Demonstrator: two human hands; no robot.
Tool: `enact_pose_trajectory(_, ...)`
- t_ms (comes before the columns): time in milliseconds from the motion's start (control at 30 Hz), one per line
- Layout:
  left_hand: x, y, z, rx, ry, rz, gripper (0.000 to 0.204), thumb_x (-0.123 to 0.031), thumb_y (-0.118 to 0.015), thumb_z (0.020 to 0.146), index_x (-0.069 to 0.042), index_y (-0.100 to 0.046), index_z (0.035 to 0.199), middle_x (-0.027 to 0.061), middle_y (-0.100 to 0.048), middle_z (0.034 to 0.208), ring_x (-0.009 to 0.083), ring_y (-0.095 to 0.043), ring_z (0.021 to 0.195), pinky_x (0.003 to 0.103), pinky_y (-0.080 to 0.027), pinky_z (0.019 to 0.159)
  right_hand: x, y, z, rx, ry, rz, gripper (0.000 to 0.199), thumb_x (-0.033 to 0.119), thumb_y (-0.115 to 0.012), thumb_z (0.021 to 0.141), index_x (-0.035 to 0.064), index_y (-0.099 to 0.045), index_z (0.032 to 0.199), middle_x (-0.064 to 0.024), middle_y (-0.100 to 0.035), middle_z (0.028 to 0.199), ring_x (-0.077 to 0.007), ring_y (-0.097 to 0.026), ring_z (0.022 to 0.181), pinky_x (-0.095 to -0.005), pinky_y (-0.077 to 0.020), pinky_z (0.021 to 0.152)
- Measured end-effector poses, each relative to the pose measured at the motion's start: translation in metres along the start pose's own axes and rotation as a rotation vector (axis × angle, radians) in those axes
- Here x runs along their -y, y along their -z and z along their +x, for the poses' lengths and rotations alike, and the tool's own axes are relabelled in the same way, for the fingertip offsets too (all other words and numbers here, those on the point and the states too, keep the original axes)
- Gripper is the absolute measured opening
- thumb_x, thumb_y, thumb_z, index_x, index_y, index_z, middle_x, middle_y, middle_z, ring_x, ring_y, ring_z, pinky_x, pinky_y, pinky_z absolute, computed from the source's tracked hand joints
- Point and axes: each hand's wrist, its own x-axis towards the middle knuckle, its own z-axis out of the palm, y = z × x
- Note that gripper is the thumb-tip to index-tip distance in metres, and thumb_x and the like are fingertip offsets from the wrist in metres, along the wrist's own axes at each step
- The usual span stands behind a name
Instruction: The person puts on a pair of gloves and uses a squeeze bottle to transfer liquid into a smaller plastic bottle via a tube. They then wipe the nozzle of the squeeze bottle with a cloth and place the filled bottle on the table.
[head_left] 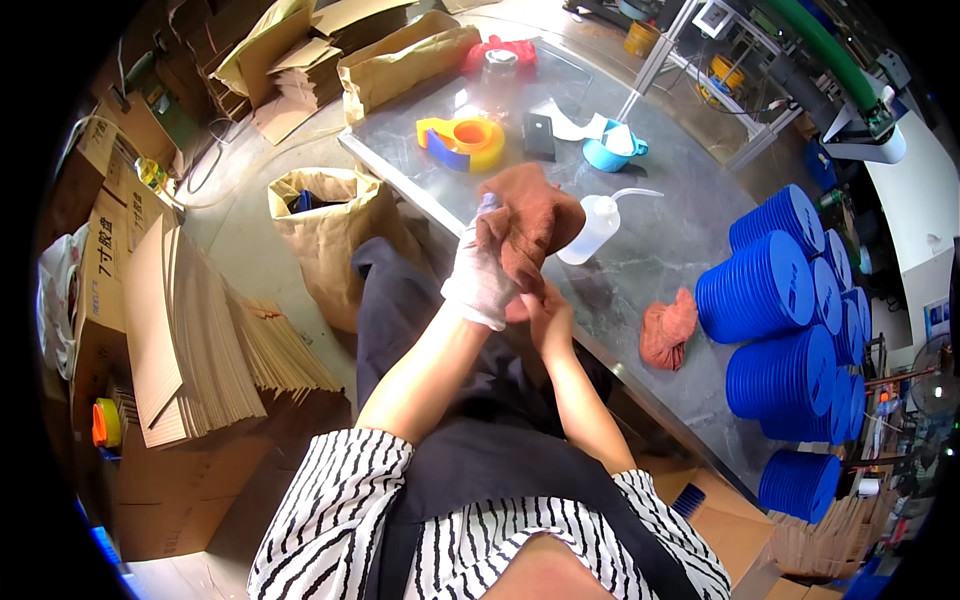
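Observation:
My left hand, in a white knit glove, is closed around a crumpled brown cloth just over the table's near edge. My bare right hand is beside the glove's cuff, under the lower end of the cloth. Its fingers are curled together, and what they pinch is hidden. Beyond the cloth stands a white squeeze bottle with a bent spout. A second, reddish-brown cloth lies bunched on the table to the right.
Stacks of blue discs line the table's right side. An orange tape dispenser, a turquoise cup and a dark flat block sit farther back. A brown paper bag and stacked cardboard sheets stand at left.

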Motion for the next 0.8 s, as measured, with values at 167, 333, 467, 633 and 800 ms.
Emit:
enact_pose_trajectory(167,-0.038,0.048,0.017,0.249,-0.136,0.031,0.019,-0.028,-0.046,0.103,-0.012,-0.055,0.099,0.0003,-0.053,0.081,0.0138,-0.056,0.081,0.035,-0.05,0.073,-0.008,0.024,0.007,-0.178,0.061,-0.276,0.013,0.011,-0.058,0.094,0.0007,-0.066,0.097,-0.0101,-0.068,0.081,-0.0108,-0.059,0.078,-0.03,-0.0493,0.074)
enact_pose_trajectory(333,-0.015,0.047,-0.012,0.085,-0.226,0.895,0.039,-0.035,-0.054,0.1,-0.005,-0.053,0.124,0.0018,-0.057,0.086,0.0114,-0.055,0.072,0.025,-0.046,0.063,-0.026,0.029,0.014,-0.173,0.029,0.177,0.023,0.014,-0.052,0.099,-0.0035,-0.066,0.095,-0.004,-0.067,0.084,-0.0104,-0.057,0.082,-0.0277,-0.0475,0.077)
enact_pose_trajectory(467,-0.002,0.066,-0.028,0.156,0.159,1.015,0.055,-0.049,-0.042,0.102,-0.007,-0.048,0.137,0.0027,-0.059,0.11,0.011,-0.056,0.099,0.026,-0.046,0.088,0.02,0.013,0.005,-0.058,-0.012,0.015,0.022,0.011,-0.044,0.102,-0.0022,-0.06,0.109,-0.0073,-0.066,0.097,-0.015,-0.06,0.088,-0.03,-0.0486,0.084)
enact_pose_trajectory(633,0.01,0.096,-0.026,0.219,-0.066,0.872,0.061,-0.039,-0.051,0.101,-0.007,-0.032,0.148,0.0038,-0.044,0.138,0.0166,-0.043,0.128,0.031,-0.033,0.11,0.029,0.007,-0.002,0.125,0.042,-0.351,0.012,0.004,-0.055,0.094,0.0003,-0.06,0.104,-0.0097,-0.066,0.093,-0.0111,-0.061,0.092,-0.0293,-0.0481,0.083)
enact_pose_trajectory(800,0.007,0.095,-0.031,0.18,0.011,0.832,0.051,-0.033,-0.052,0.101,-0.004,-0.04,0.141,0.0103,-0.052,0.131,0.0193,-0.051,0.12,0.032,-0.04,0.105,0.03,-0.002,0.001,0.061,0.327,-0.533,0.01,0.006,-0.064,0.085,0.0011,-0.062,0.093,-0.0212,-0.065,0.081,-0.0384,-0.066,0.075,-0.0395,-0.051,0.066)
